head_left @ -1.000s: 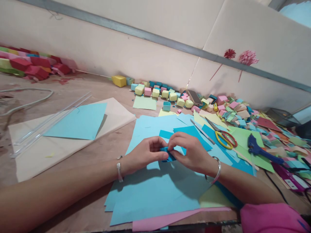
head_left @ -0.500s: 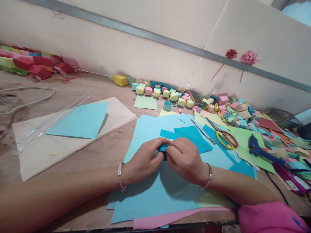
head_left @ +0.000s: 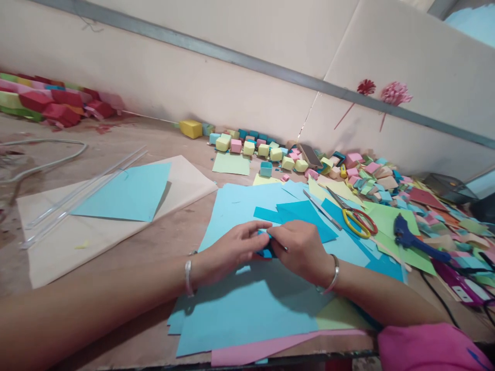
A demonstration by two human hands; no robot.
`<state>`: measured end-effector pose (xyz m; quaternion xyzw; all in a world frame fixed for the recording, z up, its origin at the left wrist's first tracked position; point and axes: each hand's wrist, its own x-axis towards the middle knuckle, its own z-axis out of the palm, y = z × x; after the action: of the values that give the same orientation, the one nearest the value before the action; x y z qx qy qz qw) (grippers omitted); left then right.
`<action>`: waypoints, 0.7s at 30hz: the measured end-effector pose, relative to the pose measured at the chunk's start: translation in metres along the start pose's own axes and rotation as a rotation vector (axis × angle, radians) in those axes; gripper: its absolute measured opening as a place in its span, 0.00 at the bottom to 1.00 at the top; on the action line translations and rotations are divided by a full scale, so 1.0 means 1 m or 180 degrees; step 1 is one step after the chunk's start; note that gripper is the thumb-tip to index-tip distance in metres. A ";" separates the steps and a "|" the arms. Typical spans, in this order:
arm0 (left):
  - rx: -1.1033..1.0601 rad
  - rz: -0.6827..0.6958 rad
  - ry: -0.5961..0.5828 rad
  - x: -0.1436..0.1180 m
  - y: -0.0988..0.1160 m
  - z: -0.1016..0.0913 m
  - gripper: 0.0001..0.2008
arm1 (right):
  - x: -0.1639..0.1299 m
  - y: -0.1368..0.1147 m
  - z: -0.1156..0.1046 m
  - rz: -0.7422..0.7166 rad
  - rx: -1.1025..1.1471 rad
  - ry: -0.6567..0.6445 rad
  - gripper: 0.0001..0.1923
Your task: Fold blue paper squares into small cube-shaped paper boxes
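Head view: blue paper piece [head_left: 265, 252] gripped above light-blue sheets [head_left: 247, 314]

Both the left hand [head_left: 228, 252] and the right hand [head_left: 301, 252] have a grip closed on the piece, over the middle of the sheets. Scissors [head_left: 347, 208] lie on the sheets' right side; a blue glue gun [head_left: 419, 242] rests right of the sheets. Beyond the sheets, a small blue box [head_left: 266, 168] stands on the bench [head_left: 189, 211].

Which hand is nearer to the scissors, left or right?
Right. The right hand is close by, with the scissors beyond it and to its right. The left hand is farther to their left, past the right hand.
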<state>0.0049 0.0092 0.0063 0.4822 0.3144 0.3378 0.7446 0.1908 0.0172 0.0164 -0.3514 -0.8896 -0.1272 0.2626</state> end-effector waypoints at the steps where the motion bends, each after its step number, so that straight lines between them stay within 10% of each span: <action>1: -0.0429 -0.0185 -0.0068 0.002 -0.001 -0.002 0.17 | 0.001 0.002 0.000 0.0130 0.0047 -0.0110 0.12; 12: -0.1038 -0.0354 0.0010 0.007 -0.001 -0.007 0.11 | 0.007 0.006 -0.001 0.0596 0.0676 -0.0960 0.15; 21: -0.0898 -0.0352 -0.0001 0.008 -0.001 -0.008 0.10 | 0.007 0.006 -0.003 -0.0281 -0.0324 -0.0085 0.19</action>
<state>0.0028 0.0194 0.0017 0.3548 0.2898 0.3370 0.8225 0.1913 0.0240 0.0227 -0.3265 -0.9000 -0.1790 0.2266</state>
